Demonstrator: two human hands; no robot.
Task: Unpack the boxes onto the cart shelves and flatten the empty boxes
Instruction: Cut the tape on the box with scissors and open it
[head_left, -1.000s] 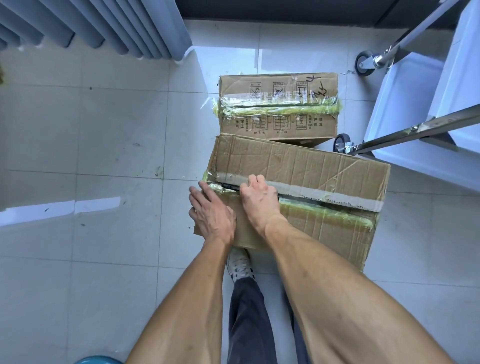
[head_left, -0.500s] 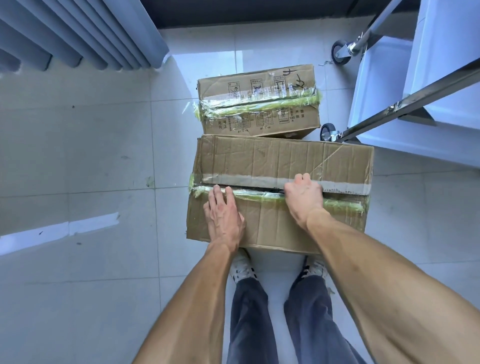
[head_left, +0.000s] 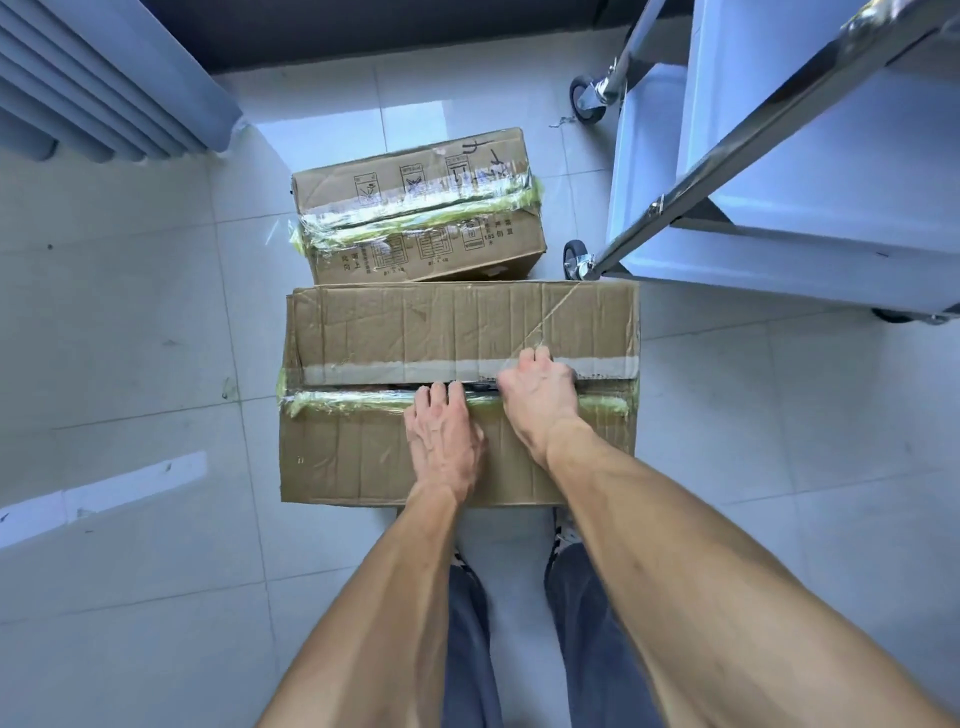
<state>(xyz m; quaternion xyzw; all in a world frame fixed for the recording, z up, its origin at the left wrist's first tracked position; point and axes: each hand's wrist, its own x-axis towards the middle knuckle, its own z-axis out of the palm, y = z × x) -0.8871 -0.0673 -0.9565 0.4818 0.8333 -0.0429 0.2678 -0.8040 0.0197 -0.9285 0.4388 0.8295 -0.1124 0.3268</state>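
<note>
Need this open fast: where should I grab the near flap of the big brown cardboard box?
Hook fingertips under the near flap edge along the open centre seam of the large brown cardboard box, from above, where the left hand rests. The gap there likely admits fingers; pull toward you.

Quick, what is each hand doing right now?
Left hand: open, lying flat on the near flap of the big box, fingertips at the seam.
Right hand: fingers curled into the seam, gripping the flap edge.
</note>
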